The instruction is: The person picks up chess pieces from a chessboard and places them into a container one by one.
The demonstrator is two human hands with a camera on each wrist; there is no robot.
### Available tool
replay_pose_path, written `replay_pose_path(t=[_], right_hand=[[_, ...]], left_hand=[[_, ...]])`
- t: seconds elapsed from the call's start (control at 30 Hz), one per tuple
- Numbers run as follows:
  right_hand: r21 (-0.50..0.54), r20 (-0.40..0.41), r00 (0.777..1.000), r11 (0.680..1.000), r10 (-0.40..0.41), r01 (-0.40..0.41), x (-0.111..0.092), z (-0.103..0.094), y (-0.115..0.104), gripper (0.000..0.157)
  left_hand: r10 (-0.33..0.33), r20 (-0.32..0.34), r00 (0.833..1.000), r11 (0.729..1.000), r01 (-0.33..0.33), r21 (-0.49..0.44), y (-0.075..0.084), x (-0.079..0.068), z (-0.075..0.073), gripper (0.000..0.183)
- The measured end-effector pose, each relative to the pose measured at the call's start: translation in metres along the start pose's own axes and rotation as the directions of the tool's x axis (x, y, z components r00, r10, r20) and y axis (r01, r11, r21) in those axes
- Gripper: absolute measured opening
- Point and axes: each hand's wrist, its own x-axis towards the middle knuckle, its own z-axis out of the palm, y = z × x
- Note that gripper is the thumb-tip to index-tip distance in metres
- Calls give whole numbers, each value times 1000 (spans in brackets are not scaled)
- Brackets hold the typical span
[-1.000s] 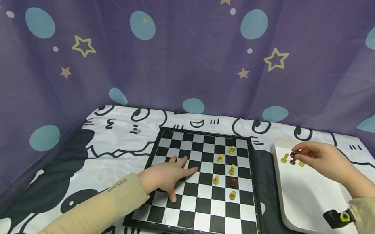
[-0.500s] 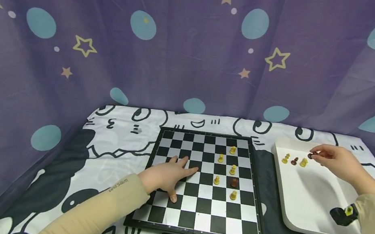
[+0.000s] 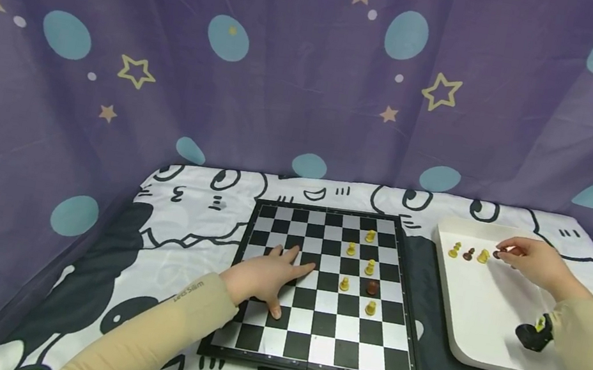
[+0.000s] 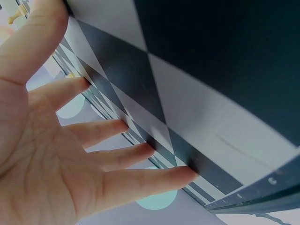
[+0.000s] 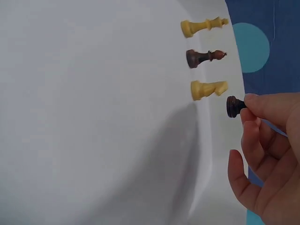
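Observation:
My left hand [image 3: 263, 275] rests with spread fingers on the left part of the chessboard [image 3: 318, 348]; in the left wrist view its fingertips meet the squares. At the far end of the white tray [image 3: 483, 331], my right hand [image 3: 538, 265] pinches a dark brown chess piece [image 5: 232, 107] between thumb and fingers. Its round base shows, while the fingers hide its top. Beside it in the tray stand a yellow knight [image 5: 206, 89], a dark brown bishop [image 5: 204, 57] and a yellow king [image 5: 201, 26] in a row.
Several yellow chess pieces stand on the board's right half, among them a pawn [image 3: 345, 284]; a brown piece [image 3: 371, 287] stands there too. The tray's raised rim [image 3: 444, 299] lies right of the board. A purple curtain [image 3: 261, 115] hangs behind the patterned cloth [image 3: 183, 219].
My right hand has carried the dark brown piece rightward from over the row, past the yellow knight, then lowered it beside the knight. The left hand has stayed in place.

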Motion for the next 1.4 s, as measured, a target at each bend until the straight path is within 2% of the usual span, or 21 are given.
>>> replay_pose_path(t=[0.3,0.77,1.03,1.4], right_hand=[[-35,0,1000,999,12,-12,3,9,12,29],[-38,5,999,998,49,-49,2,16,16,32],[-39,22,998,998,59,-58,4,13,19,33],[-39,13,1000,999,24,-23,3,8,17,36]], left_hand=[[-2,-3,1000,1000,2,24,0,0,1,106],[-2,-9,1000,1000,2,12,1,0,3,107],[-2,-8,1000,1000,2,13,2,0,0,106],[-3,-11,1000,1000,3,13,0,1,1,107]])
